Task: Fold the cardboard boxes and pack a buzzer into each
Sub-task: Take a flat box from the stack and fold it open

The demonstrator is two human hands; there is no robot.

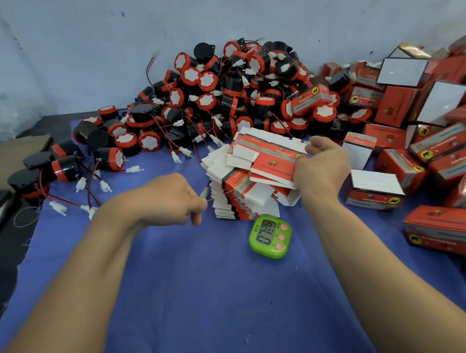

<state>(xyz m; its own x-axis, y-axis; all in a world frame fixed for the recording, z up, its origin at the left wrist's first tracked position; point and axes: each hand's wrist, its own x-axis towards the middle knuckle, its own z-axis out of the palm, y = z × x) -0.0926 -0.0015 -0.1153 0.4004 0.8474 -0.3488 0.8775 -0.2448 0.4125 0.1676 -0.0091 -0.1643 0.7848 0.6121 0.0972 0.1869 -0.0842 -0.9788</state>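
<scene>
Drawing one flat carton off the stack of blanks appears to be the step in hand; no box is being folded yet.

Head view: the right hand clamps the top carton, with fingers and thumb curled over its 3 o'clock edge, and holds it askew above the stack. The left hand sits at the stack's 9 o'clock, fingers curled, pinching a thin pale band that seems to run to the stack. What the band is cannot be confirmed.

Buzzers lie heaped at 12 o'clock. They are squat black cylinders with red collars, white scalloped faces and red leads ending in white plugs. Folded boxes are piled at 3 o'clock. The blanks are thin white card with glossy red print, die-cut with tabs.

The next move, in my judgement, calls for both hands to square the carton open, then fetch a buzzer. A green timer rests on the blue cloth at the stack's 6 o'clock.
</scene>
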